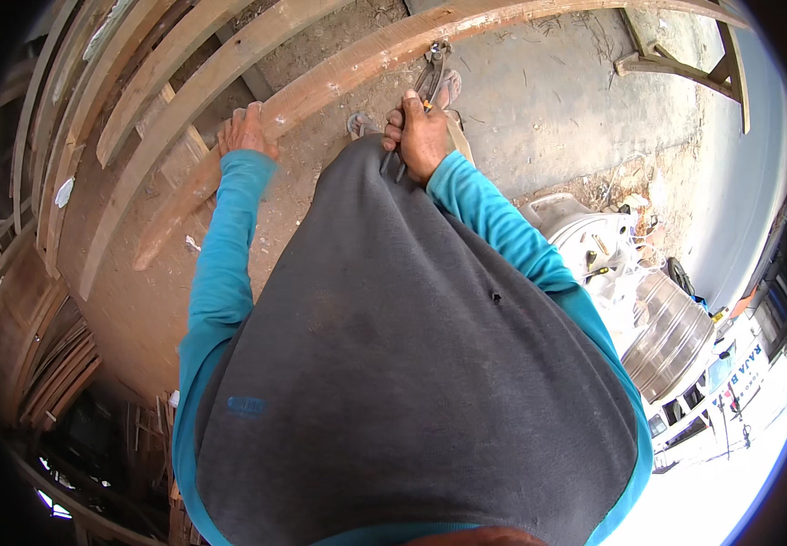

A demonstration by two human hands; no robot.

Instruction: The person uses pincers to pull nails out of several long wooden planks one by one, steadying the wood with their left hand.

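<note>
A long wooden beam [330,77], which looks curved in this wide picture, runs from the lower left to the upper right in front of me. My left hand [246,133] grips the beam left of its middle, with fingers bent over the wood. My right hand [419,136] is closed round the handles of metal pincers [435,65]. Their head touches the beam's near edge or lies right against it; whether the jaws hold a nail is too small to tell. The handle ends stick out below my fist.
More wooden beams [184,114] stand side by side at the left. A wooden frame [685,73] is at the upper right. Beside my right arm are a white container [562,214] with clutter and a ribbed metal drum [671,332]. Stacked wood [61,364] lies at the lower left.
</note>
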